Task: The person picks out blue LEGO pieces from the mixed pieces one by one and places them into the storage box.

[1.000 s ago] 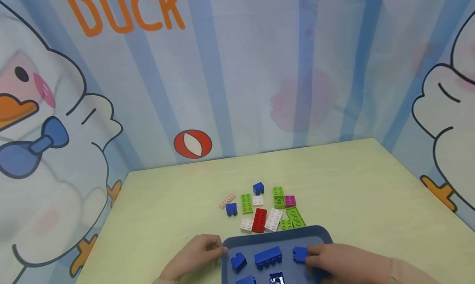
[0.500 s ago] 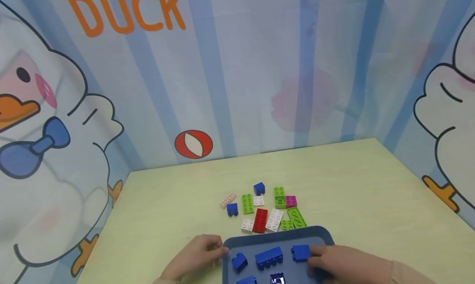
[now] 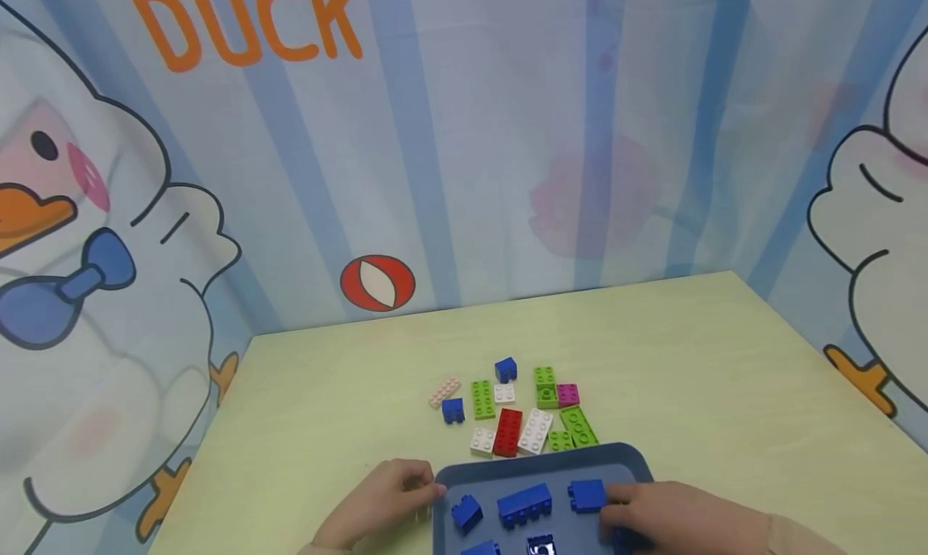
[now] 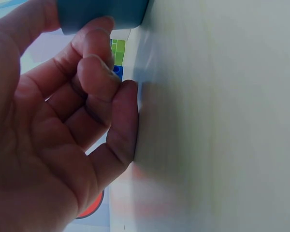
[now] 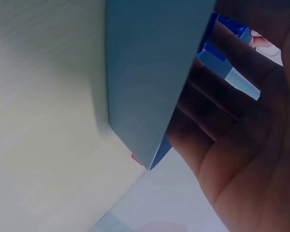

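Note:
A blue-grey tray (image 3: 558,463) lies at the table's near edge, holding several blue building bricks. My left hand (image 3: 387,494) pinches the tray's left rim, thumb on top. In the left wrist view, its other fingers curl beneath the tray wall (image 4: 106,12). My right hand (image 3: 681,519) reaches over the right rim, its fingers extended down inside the tray. Close to those fingertips lies a blue brick (image 3: 586,495); another blue brick (image 3: 625,540) shows partly under the hand. A long blue brick (image 3: 524,505) and a small blue brick (image 3: 467,513) lie further left.
Beyond the tray, loose bricks lie on the pale table (image 3: 348,402): a red brick (image 3: 507,432), a white brick (image 3: 535,431), a green brick (image 3: 482,399), a magenta brick (image 3: 568,395) and others. A printed curtain (image 3: 493,136) stands behind the table.
My right hand has drawn slightly back from the blue brick at its fingertips, so more of that brick shows. A second blue brick shows below the fingers. My left hand has stayed at the rim.

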A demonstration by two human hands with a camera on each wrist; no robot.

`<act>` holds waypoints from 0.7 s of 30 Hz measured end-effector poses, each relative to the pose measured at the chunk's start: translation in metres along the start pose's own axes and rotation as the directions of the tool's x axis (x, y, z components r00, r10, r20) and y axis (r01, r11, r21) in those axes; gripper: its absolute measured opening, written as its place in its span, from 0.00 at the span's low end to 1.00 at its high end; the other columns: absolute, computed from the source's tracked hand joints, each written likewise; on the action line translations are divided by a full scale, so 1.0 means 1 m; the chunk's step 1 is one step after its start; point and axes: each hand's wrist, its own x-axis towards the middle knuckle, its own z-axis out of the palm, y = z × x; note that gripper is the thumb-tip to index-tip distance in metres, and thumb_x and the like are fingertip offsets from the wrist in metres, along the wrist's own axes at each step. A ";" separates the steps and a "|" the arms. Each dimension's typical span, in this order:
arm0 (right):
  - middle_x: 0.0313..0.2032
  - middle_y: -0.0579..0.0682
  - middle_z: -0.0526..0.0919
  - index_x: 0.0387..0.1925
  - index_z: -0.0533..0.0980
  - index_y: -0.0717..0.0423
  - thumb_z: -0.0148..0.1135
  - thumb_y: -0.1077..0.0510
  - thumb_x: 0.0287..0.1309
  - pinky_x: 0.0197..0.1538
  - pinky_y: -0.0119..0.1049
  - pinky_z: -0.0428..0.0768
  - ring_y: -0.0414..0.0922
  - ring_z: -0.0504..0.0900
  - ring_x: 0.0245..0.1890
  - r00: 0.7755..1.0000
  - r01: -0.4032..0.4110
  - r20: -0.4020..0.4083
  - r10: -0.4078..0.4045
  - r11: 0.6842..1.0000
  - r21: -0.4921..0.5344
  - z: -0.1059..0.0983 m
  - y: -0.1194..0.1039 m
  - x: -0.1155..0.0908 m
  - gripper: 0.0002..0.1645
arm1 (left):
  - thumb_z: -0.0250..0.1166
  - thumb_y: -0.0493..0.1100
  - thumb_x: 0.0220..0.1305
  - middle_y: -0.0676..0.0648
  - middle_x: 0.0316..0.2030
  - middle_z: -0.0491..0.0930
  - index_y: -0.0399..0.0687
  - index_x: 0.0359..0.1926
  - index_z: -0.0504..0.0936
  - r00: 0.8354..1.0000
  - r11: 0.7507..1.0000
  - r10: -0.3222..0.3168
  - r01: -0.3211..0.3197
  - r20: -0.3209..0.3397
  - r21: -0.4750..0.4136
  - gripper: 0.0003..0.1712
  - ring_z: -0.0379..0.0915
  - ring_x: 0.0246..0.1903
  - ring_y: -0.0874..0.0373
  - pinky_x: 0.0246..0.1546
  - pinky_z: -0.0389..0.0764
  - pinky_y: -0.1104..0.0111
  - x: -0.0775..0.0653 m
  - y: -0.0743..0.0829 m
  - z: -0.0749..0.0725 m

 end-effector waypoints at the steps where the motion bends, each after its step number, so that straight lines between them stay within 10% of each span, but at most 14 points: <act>1: 0.34 0.31 0.71 0.47 0.76 0.34 0.61 0.38 0.53 0.34 0.29 0.74 0.30 0.68 0.27 1.000 -0.003 0.000 0.003 1.000 -0.001 0.000 0.000 0.000 0.19 | 0.60 0.58 0.61 0.55 0.21 0.74 0.54 0.27 0.78 1.000 1.000 -0.001 0.001 0.000 0.001 0.15 0.68 0.25 0.61 0.26 0.66 0.69 0.000 0.000 0.000; 21: 0.36 0.31 0.72 0.41 0.76 0.34 0.64 0.43 0.54 0.37 0.32 0.75 0.30 0.69 0.31 0.988 0.038 -0.148 -0.044 0.998 -0.046 -0.038 -0.006 0.001 0.12 | 0.60 0.59 0.61 0.56 0.21 0.75 0.54 0.27 0.78 1.000 1.000 0.005 -0.005 -0.001 -0.001 0.16 0.68 0.24 0.62 0.26 0.67 0.70 0.002 -0.003 0.000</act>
